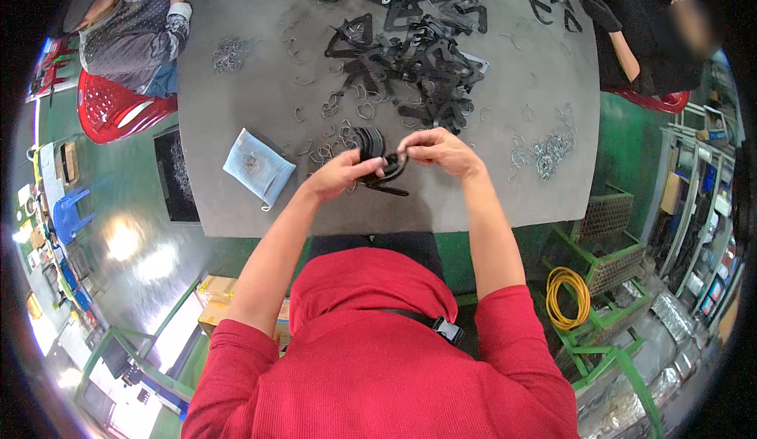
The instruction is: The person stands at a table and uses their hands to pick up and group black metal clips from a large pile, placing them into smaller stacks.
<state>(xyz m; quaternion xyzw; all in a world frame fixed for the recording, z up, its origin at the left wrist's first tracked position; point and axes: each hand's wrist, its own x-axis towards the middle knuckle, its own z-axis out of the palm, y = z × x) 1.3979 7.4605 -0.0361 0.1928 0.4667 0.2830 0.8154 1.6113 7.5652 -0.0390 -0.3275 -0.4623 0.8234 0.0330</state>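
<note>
My left hand (341, 174) and my right hand (436, 149) meet over the near middle of a grey table (505, 202). Between them they hold a stack of curved black flat parts (377, 155); a black strip sticks out below it toward the table's front edge. My left thumb lies across the stack, and my right fingers pinch its upper right side. Small metal hooks (327, 153) lie scattered just left of the stack.
A big heap of black flat parts (418, 56) covers the table's far middle. A grey pouch (259, 168) lies at left, wire hooks (548, 151) at right. Two other people sit at the far corners, by a red chair (114, 108). Green crates and a yellow coil (568, 297) stand right.
</note>
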